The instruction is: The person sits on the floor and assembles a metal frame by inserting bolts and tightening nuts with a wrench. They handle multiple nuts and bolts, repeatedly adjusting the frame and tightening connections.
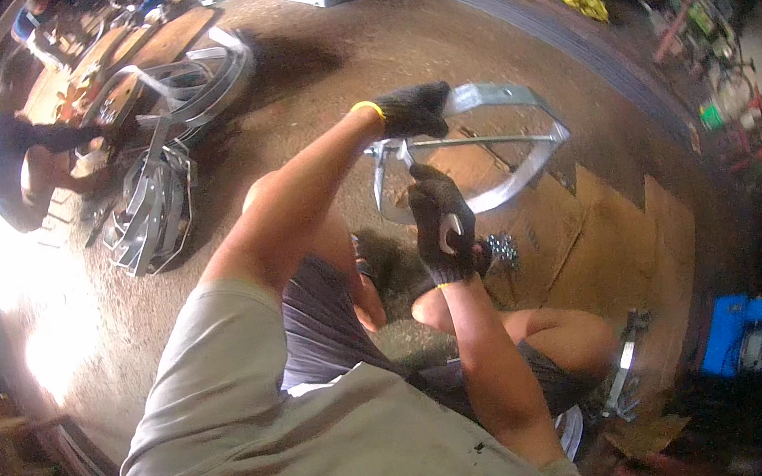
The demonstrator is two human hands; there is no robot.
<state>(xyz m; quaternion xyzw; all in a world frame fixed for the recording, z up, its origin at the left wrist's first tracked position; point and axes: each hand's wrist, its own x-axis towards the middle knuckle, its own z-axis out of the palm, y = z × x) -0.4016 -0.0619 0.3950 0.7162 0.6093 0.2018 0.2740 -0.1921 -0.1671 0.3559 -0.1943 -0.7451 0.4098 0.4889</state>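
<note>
Head view showed a grey metal band frame (pixel 522 135), bent into a rounded loop with a straight rod (pixel 484 140) across it, being held up above the dirt floor (pixel 356 56). The left hand (pixel 414 110), in a dark glove, was closed over the top of the band, its fingers (pixel 424 95) wrapped round the metal. The right hand (pixel 442 224), also gloved, was shut on a small wrench (pixel 448 233) just below the band's near end, where the rod met it. Judged from this, the band had already been formed and the rod fitted, while the joint nearest the right fingers appeared not yet finished; whether it had been tightened could not be told. Beyond the left fingers, well apart, a stack of similar frames (pixel 153 211) lay on the floor beside another person (pixel 20 162). Flat cardboard sheets (pixel 594 227) lay beneath the raised frame.
</note>
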